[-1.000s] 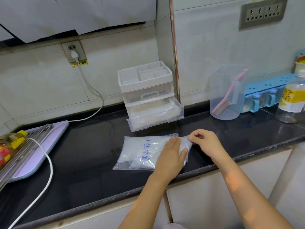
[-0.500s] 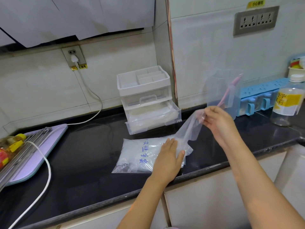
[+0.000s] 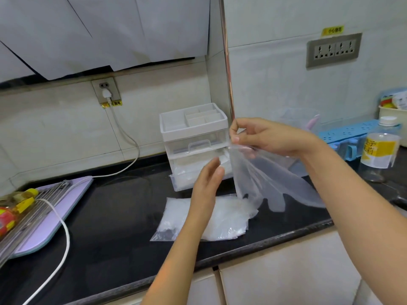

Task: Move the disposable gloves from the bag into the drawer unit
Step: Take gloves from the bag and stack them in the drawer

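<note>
Since half a second ago, my right hand (image 3: pixel 271 137) has risen, pinching the cuff of one clear glove (image 3: pixel 264 181), which hangs with its fingertips by the bag's (image 3: pixel 229 219) right end. My left hand (image 3: pixel 207 183) has lifted off the bag and hovers over it, fingers straight, holding nothing. The bag lies flat by the counter's (image 3: pixel 123 216) near edge, just in front of the drawer unit (image 3: pixel 193 128), whose bottom drawer is pulled out. Bare counter stretches left toward the purple board (image 3: pixel 66 208) and white cable (image 3: pixel 63 234); a bottle (image 3: pixel 380 150) stands at the far right.

Glove (image 3: pixel 262 180) out of bag (image 3: pixel 230 219), left hand (image 3: pixel 206 187) aloft
</note>
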{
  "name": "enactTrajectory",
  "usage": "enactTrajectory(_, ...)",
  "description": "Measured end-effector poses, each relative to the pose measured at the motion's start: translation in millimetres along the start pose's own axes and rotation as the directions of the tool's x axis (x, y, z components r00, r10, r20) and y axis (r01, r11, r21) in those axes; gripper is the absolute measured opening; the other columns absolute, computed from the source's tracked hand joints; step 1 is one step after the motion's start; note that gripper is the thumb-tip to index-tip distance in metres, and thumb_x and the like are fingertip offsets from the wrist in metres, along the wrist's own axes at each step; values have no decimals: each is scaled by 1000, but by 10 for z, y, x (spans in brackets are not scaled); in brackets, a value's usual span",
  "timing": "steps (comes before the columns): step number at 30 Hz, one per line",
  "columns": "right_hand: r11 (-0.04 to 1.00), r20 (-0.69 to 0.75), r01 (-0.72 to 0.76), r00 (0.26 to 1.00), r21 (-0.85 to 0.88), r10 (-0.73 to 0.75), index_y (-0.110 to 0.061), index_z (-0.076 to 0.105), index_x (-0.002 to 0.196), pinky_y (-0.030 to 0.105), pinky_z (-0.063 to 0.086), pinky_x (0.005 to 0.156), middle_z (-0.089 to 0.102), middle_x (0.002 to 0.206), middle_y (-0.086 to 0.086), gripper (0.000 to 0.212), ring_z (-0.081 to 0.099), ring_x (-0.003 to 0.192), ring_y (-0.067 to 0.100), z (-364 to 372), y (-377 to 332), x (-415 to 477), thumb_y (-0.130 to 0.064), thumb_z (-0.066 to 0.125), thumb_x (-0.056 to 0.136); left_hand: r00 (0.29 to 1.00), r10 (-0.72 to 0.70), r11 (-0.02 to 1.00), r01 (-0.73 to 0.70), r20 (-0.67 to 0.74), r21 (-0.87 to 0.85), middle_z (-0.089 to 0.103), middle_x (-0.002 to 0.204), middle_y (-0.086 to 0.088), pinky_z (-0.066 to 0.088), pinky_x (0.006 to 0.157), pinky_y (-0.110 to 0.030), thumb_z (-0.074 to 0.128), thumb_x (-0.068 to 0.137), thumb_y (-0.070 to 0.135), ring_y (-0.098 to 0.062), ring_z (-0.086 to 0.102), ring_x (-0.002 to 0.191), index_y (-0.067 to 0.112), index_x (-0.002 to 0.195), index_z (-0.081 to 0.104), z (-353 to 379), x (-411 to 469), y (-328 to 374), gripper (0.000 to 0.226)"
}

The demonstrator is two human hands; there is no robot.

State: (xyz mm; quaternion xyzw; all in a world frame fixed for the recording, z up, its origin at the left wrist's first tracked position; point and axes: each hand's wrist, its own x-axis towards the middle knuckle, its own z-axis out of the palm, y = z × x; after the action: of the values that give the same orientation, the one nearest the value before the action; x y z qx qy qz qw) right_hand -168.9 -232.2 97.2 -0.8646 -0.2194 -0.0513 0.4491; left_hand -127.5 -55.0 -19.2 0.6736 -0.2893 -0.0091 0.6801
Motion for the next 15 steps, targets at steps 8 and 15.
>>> enactTrajectory(8,1000,-75,-4,997,5,5,-13,53,87,18,25,42,38,55,-3,13,28,47,9,80,-8,170,-19,51,98,987,-88,985,65,136,160,73,91,1,49,77,-18,68,87,21,-5,65,85,11,96,72,-13,71,195,13)
enactTrajectory(15,974,-101,-180,981,-135,167,-8,66,80,14,29,46,43,49,-13,32,35,45,4,-79,163,241,-39,74,75,940,-227,951,158,256,264,69,79,2,49,73,-14,71,84,17,-8,65,77,7,88,70,-394,178,176,10)
